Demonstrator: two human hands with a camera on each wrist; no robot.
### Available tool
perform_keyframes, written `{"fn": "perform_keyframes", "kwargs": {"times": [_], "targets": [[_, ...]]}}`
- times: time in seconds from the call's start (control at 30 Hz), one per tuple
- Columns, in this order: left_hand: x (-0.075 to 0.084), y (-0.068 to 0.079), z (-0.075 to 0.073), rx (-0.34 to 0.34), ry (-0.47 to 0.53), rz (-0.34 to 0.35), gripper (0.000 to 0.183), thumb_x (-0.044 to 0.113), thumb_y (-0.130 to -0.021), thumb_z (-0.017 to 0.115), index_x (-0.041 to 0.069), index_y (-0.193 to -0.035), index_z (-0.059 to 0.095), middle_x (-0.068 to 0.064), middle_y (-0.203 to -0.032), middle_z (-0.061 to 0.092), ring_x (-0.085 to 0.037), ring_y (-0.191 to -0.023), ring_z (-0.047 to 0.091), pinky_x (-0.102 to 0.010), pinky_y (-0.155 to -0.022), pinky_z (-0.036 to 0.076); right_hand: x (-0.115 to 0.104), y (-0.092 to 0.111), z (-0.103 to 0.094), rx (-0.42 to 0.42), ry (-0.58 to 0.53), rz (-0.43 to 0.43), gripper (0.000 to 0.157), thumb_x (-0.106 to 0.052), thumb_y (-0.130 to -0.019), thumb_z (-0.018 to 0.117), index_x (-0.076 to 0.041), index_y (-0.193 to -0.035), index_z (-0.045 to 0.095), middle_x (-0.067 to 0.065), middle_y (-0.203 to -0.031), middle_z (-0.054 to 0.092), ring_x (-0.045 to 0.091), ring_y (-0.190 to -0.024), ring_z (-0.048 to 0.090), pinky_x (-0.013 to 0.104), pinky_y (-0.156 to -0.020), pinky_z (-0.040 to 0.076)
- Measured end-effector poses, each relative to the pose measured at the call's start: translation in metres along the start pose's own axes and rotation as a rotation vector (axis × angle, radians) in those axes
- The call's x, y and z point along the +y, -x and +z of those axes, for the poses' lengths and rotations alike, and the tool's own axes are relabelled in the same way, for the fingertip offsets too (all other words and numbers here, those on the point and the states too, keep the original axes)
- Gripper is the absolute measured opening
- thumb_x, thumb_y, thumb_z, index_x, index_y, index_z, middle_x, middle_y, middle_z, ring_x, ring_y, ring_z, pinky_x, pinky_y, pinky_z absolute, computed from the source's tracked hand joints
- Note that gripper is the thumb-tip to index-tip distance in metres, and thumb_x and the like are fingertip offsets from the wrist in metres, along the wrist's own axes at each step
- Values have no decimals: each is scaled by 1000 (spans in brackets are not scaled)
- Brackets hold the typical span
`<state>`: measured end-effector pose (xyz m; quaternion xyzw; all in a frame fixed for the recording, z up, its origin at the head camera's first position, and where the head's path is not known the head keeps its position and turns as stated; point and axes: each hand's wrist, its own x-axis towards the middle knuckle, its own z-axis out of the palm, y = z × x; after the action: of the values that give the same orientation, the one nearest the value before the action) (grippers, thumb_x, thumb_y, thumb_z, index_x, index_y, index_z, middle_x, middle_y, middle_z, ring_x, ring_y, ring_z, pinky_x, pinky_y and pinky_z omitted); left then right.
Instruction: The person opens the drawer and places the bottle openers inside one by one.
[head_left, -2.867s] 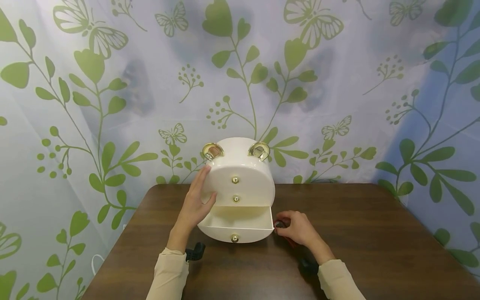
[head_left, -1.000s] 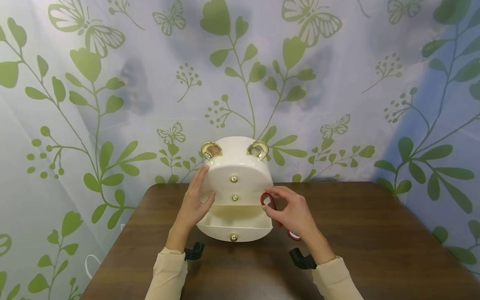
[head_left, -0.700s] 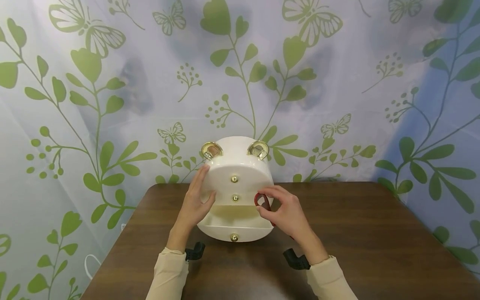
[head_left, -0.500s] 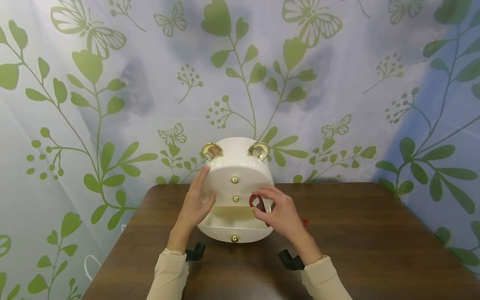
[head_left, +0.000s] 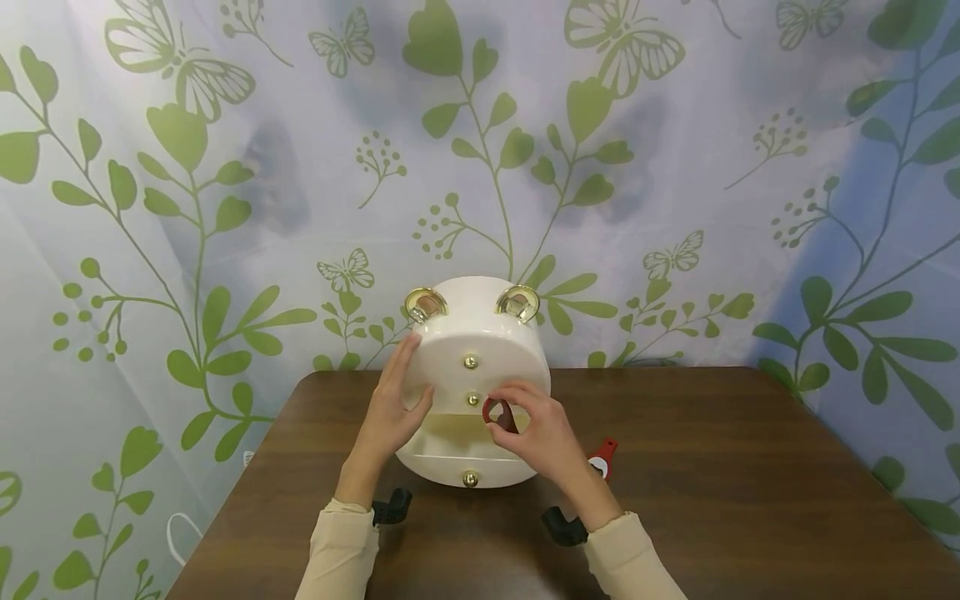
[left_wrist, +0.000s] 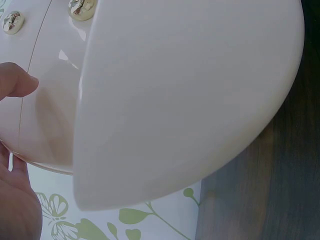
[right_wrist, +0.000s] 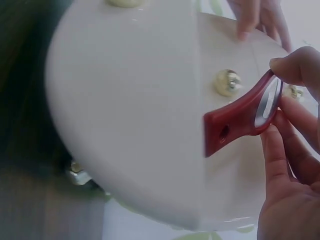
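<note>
A white rounded storage box (head_left: 480, 346) with gold ears and gold knobs stands on the table, its bottom drawer (head_left: 465, 468) pulled out. My left hand (head_left: 388, 412) rests against the box's left side, fingers extended along it and thumb near the front. Between thumb and fingers, my right hand (head_left: 542, 429) pinches a small red bottle opener (right_wrist: 240, 112) with an oval metal-lined head and a hole in its handle. It hangs over the open drawer; in the right wrist view the drawer front (right_wrist: 130, 110) lies close to the handle's end.
A second red opener (head_left: 603, 458) lies on the brown wooden table (head_left: 712, 492), partly behind my right forearm. A patterned curtain (head_left: 712, 167) hangs behind the table. Black wrist mounts (head_left: 562, 527) project inward from both wrists.
My right hand has lifted the opener from beside the drawer and moved left over it. The second opener has come into view behind the forearm. My left hand stays put.
</note>
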<state>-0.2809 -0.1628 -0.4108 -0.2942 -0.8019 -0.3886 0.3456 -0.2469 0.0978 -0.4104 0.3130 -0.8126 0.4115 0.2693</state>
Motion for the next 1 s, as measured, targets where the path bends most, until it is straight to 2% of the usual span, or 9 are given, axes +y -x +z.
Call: {"fn": "perform_keyframes", "kwargs": {"times": [0.3,0.67,1.0], "targets": [[0,0,0,4,-10,15,85,-5,-86,75,5,-160,35,-17,-164,36,-38,-151,34,-19,-123,20,7,4,11,-46,8,16,36,-7,-78,87,-8,-112,76,1,-115,70,17,-108,67,40,-93,57],[0,-1,-1,4,-12,27,85,-5,-86,76,4,-160,35,-19,-163,36,-39,-150,35,-19,-123,20,15,9,19,-99,63,34,35,-10,-77,89,-10,-110,75,0,-112,69,16,-106,65,37,-91,57],[1,-1,-1,-1,-4,15,85,-5,-86,76,5,-160,34,-21,-163,36,-39,-151,34,-18,-123,19,15,9,17,-89,55,12,30,-6,-77,87,-9,-104,74,4,-105,71,24,-93,69,38,-83,59]]}}
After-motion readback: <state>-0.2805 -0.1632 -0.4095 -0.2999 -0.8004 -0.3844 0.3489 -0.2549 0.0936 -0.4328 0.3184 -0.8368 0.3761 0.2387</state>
